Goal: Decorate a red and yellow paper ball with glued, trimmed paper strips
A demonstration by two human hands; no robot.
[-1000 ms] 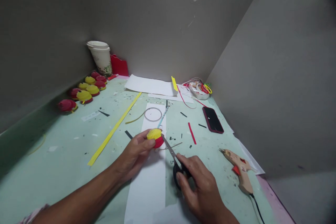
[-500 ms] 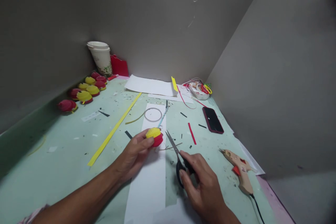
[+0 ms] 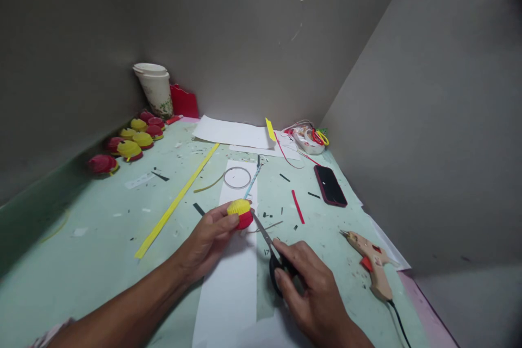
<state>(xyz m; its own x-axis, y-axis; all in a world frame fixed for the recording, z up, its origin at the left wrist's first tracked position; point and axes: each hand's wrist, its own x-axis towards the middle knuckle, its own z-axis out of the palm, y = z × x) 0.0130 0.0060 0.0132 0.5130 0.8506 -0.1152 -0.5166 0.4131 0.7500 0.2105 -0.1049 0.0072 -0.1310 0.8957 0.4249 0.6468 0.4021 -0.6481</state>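
Observation:
Between the fingers and thumb of my left hand [image 3: 216,234] is a small ribbed paper piece [image 3: 240,212], yellow on top and red below. My right hand [image 3: 312,283] grips black-handled scissors [image 3: 267,239], thumb and fingers in the loops. The blades look closed together, and their tip meets the right edge of the ribbed piece. Beneath both hands lies a long white paper strip [image 3: 228,293]. A wire ring [image 3: 237,177] and a light-blue striped stick [image 3: 252,180] lie just beyond my left hand.
Several red and yellow ribbed pieces [image 3: 129,149] sit at the left by a paper cup [image 3: 154,89]. A yellow strip [image 3: 177,201] crosses the left side. At the right are a phone [image 3: 330,186] and a corded glue gun [image 3: 371,263]. Grey partitions enclose the table.
My right hand has moved the scissors slightly left, bringing the tip to the ribbed piece. The blades, a little apart before, have come together. My left hand has stayed almost in place.

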